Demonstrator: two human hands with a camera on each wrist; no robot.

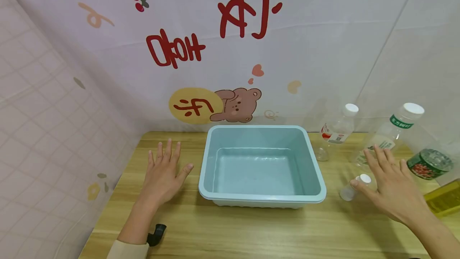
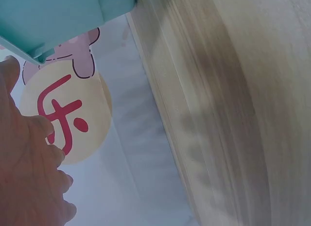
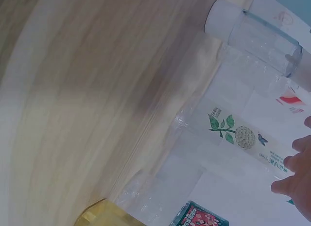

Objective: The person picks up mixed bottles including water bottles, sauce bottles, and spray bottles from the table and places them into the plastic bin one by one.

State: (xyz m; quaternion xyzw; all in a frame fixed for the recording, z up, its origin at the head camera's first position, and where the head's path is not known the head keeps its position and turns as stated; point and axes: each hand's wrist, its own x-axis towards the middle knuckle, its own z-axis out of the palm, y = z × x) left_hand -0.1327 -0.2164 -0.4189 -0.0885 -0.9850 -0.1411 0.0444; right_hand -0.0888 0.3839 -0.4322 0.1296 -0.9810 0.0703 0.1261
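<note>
A light blue plastic basin [image 1: 262, 199] stands on the wooden table; a corner of the basin [image 2: 63, 17] shows in the left wrist view. To its left, my left hand [image 1: 163, 177] is held palm down with fingers spread, holding nothing. On the other side, my right hand [image 1: 399, 189] is likewise spread and holds nothing. Its thumb overlaps a small clear bottle [image 1: 347, 193] with a white cap in the head view. Beyond its fingertips stands a tall clear bottle [image 1: 397, 131] with a green neck band; a white-flowered label [image 3: 245, 137] shows in the right wrist view.
Another clear bottle [image 1: 336, 133] with a red and white label stands near the back wall. At the far right are a clear container with a green and red label [image 1: 425, 167] and a bottle of yellow liquid [image 1: 445, 199]. A black curved object [image 1: 156, 235] lies by the left forearm.
</note>
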